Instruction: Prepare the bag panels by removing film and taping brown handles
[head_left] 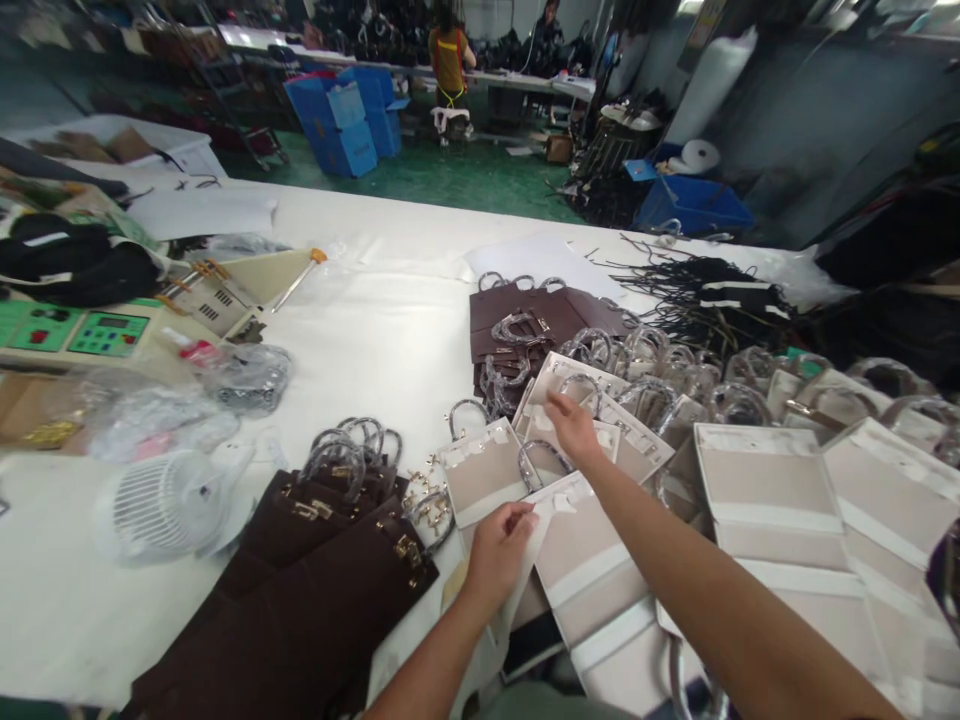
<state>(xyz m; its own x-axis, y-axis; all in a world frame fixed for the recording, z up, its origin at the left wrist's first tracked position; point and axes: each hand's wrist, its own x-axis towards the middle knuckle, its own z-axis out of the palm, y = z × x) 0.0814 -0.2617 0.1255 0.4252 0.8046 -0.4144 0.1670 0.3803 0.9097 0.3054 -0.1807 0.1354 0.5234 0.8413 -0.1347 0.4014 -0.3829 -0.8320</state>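
My left hand (pixel 501 548) pinches the near edge of a beige bag panel (pixel 574 500), which has a plastic-wrapped handle (pixel 541 462). Farther up, my right hand (pixel 574 430) reaches over the stacked beige panels, fingers stretched out by another wrapped handle (pixel 583 390); whether its fingertips touch the panel is hard to see. Left of my hands lies a pile of dark brown bag panels (pixel 285 560) with gold clasps and wrapped handles. Small gold metal fittings (pixel 429 495) are scattered between the brown pile and the beige panels.
More beige panels (pixel 765 490) spread rightward, and brown ones (pixel 517 310) are stacked beyond. Black cords (pixel 697 290) lie behind. A white fan (pixel 161 510), plastic bags (pixel 247 375) and a machine with green control panels (pixel 109 333) occupy the left. Another person (pixel 450 60) is across the room.
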